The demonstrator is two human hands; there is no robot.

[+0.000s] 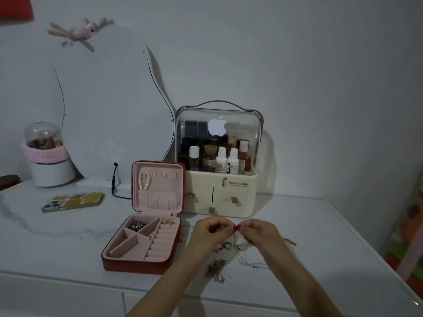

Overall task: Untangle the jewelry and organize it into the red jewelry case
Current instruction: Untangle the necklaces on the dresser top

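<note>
A white dresser top fills the lower scene, its near edge running across the frame just under the forearms and its right edge slanting away at far right. A wavy frameless mirror leans on the far wall at left, and a cream cosmetics organizer with a clear domed lid stands just to its right, against the wall. The red jewelry case lies open left of centre, its pink-lined lid upright and touching the organizer's left side; a pearl bracelet hangs inside the lid, and a dark clump of chain sits in the far left tray compartment. Open surface stretches left of the case out to a phone lying face down, and right of the hands toward the right edge. The left hand and right hand meet just in front of the organizer, fingers curled, each pinching a thin strand between them; what exactly it is cannot be told. Beneath the hands, near the front edge, lies the tangled jewelry: rings, fine chains, a gold clump.
</note>
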